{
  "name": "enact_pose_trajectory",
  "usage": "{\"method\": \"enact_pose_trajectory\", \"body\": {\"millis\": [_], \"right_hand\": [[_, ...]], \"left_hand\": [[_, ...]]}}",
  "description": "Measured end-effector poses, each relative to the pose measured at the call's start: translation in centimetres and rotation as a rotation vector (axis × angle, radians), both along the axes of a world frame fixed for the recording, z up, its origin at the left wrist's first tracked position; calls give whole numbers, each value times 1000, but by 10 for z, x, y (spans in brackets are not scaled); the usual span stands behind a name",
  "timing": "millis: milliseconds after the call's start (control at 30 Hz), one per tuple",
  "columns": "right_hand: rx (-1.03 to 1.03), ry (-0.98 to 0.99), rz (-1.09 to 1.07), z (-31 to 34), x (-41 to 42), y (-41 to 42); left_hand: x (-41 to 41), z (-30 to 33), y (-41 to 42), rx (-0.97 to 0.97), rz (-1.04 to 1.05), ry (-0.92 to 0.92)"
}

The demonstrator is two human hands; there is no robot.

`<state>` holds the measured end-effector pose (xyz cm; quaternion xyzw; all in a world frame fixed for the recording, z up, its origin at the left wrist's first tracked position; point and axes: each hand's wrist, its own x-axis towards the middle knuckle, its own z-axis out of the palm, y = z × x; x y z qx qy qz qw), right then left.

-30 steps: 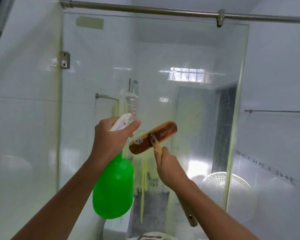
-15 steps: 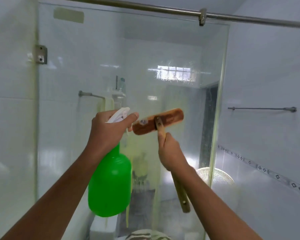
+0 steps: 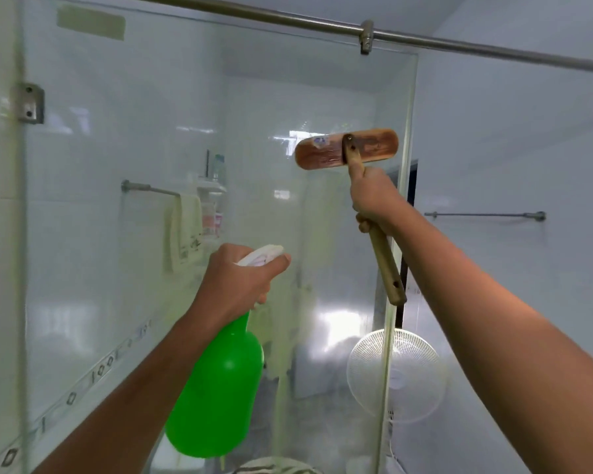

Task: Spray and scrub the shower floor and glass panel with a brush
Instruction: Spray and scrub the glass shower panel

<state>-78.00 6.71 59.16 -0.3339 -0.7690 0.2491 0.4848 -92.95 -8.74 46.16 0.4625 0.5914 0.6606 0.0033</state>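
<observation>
Brush high on the glass, sprayer lowered.

Brush [image 3: 346, 149] now pressed flat near the upper right of the glass panel [image 3: 151, 148], having climbed from mid-panel a second ago; right hand [image 3: 374, 200] wrapped round its wooden handle. Left hand [image 3: 240, 282] clasps the spray bottle [image 3: 220, 388] by its trigger head, dropped lower and idle. Yellowish streaks run down the lower glass. Reads as scrubbing the upper glass; the floor can't be seen.
</observation>
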Motion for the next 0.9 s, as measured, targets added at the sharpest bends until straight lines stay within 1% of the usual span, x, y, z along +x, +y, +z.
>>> {"method": "enact_pose_trajectory", "body": {"millis": [100,200,267,333,400,467,567,633,700,767,833,900], "right_hand": [[63,-44,11,-9,2,5],[75,-24,9,-9,1,7],[75,-9,10,-11,1,4],[90,-1,5,-28,-1,2],[110,7,-9,-66,-8,1],[123,-25,-33,-127,-17,0],[10,-92,-18,-217,-19,-18],[-9,-130,-8,-236,-17,-25],[55,-141,-20,-209,-19,-20],[109,-90,-38,-154,-25,-7],[108,-40,-43,-92,-25,6],[72,23,-30,-50,-25,12]], "left_hand": [[4,-5,8,1,11,17],[5,-2,11,18,16,58],[7,-2,13,38,5,38],[9,0,15,67,8,22],[8,2,15,122,7,-31],[6,4,14,158,5,-53],[6,4,10,135,46,7],[7,5,9,133,46,10],[6,8,8,140,47,-6],[6,11,12,135,30,-4],[9,16,15,130,22,11],[9,22,17,131,25,30]]}}
